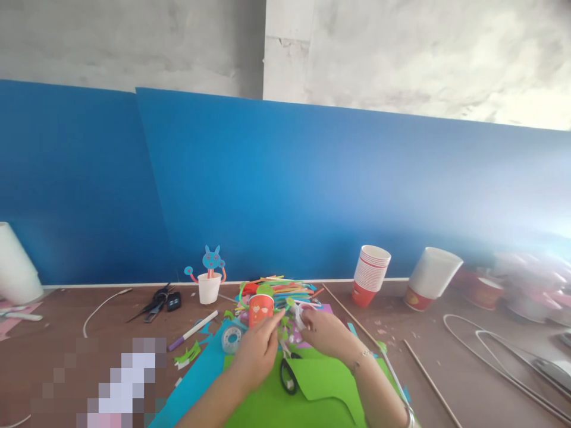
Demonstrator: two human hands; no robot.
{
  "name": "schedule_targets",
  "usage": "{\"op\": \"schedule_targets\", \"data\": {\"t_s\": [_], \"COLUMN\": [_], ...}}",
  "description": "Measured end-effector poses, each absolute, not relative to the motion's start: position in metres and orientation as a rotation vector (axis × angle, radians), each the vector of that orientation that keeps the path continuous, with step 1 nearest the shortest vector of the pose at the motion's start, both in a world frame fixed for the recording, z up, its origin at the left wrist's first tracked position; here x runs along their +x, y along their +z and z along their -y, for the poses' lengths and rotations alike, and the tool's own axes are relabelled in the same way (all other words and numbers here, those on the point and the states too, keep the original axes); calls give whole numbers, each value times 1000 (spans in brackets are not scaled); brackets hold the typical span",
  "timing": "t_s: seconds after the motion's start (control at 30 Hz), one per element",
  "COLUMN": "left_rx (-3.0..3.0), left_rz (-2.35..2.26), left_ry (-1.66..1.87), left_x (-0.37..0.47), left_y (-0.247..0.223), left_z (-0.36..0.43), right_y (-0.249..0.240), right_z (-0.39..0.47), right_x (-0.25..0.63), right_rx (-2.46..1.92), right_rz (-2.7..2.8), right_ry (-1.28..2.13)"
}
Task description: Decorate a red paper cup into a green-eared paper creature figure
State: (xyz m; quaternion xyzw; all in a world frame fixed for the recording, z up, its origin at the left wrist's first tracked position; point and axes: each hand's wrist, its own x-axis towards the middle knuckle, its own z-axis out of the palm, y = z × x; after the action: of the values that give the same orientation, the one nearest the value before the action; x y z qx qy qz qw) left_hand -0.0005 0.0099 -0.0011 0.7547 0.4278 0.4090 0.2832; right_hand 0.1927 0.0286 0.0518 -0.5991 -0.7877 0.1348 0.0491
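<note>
A red paper cup (260, 310) with light cut-out shapes on its front stands upright, with green pieces at its rim and sides. My left hand (257, 349) is closed against its lower right side, index finger stretched to the right; its other fingers are mostly hidden. Close by, my right hand (322, 328) has its fingers curled in a pinch beside a whitish object (300, 316) too blurred to name. Below the hands, scissors with black handles (288, 375) lie on green paper (332, 380). A tape roll (232, 339) sits left of my left hand.
Coloured straws (289, 288) lie heaped behind the cup. A white cup with a blue paper figure (209, 289) stands left, near a marker (193, 330) and keys (156, 303). Stacked paper cups (371, 270), wooden sticks (430, 380) and a cable (504, 356) are on the right.
</note>
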Motion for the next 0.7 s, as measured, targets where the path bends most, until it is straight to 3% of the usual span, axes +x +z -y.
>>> {"op": "schedule_targets", "data": {"t_s": [0.17, 0.7], "left_rx": [1998, 1391], "left_rz": [-1094, -1126], "left_ry": [1053, 1397], "left_x": [5, 15], "left_y": [-6, -12], "left_z": [-5, -16], "right_y": [58, 61], "right_z": [-20, -11], "right_x": [181, 153], "right_rx": [-1558, -1486], "right_rz": [2409, 2125], "right_ry": [495, 483]}}
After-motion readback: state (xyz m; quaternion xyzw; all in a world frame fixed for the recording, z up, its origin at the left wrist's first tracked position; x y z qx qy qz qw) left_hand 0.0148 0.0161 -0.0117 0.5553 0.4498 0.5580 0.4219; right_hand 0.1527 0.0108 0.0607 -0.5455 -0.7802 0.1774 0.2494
